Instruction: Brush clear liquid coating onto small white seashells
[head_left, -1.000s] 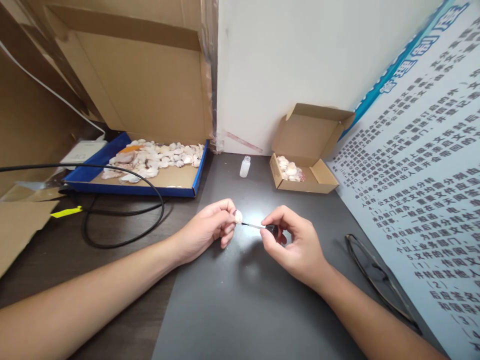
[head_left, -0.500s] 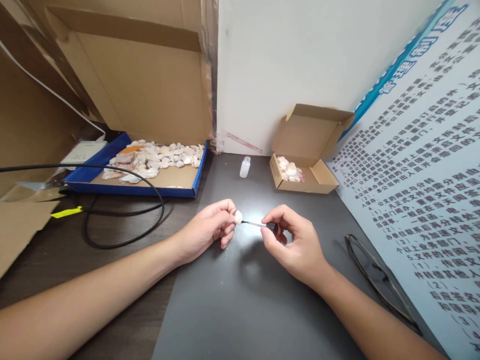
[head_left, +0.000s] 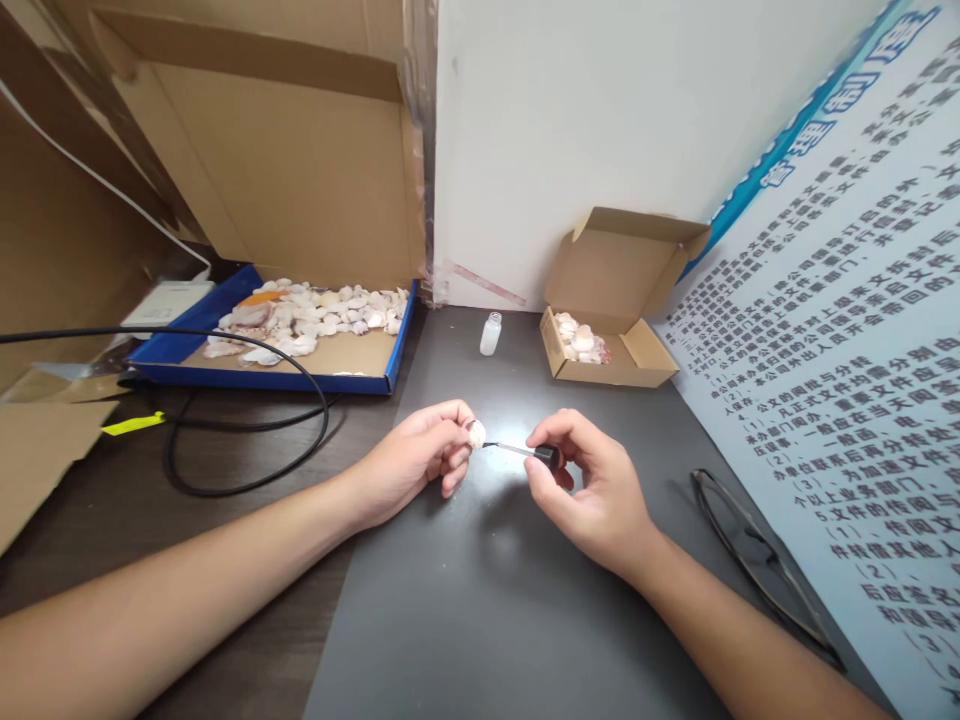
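Observation:
Between thumb and fingers, my left hand [head_left: 424, 450] pinches a small whitish seashell [head_left: 476, 434] above the grey mat. My right hand [head_left: 589, 480] is closed round the black cap of a small brush [head_left: 546, 457], whose thin stem points left. The dark bristle tip is right by the shell's edge; whether it touches, I cannot tell. Beyond the hands, a small uncapped bottle [head_left: 490, 336] with whitish contents stands upright on the mat.
At the back left, a blue-edged cardboard box [head_left: 262, 376] lies open with many seashells in it. A smaller open carton [head_left: 611, 374] at the back right also contains shells. A black cable [head_left: 247, 492] loops on the left; eyeglasses [head_left: 765, 570] lie at right, beside a printed sheet [head_left: 847, 400].
The brush in my right hand has shifted very slightly to the right, and more of its black cap shows. My left hand and the shell have barely moved.

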